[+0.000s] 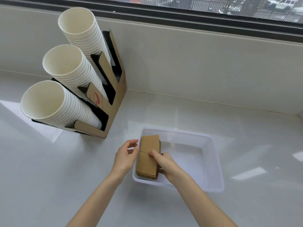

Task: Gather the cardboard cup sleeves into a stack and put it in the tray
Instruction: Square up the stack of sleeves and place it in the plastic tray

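Resting at the tray's left edge, the stack of sleeves is pinched by the right hand while the left hand, fingers loosely curled, hovers beside; careless release could splay it.

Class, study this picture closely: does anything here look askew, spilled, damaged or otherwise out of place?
Nothing looks spilled or damaged. The stack of cardboard sleeves sits at the left end of the tray, with the right hand on it and the left hand open beside it. The paper cups lean in their holder, apparently by design.
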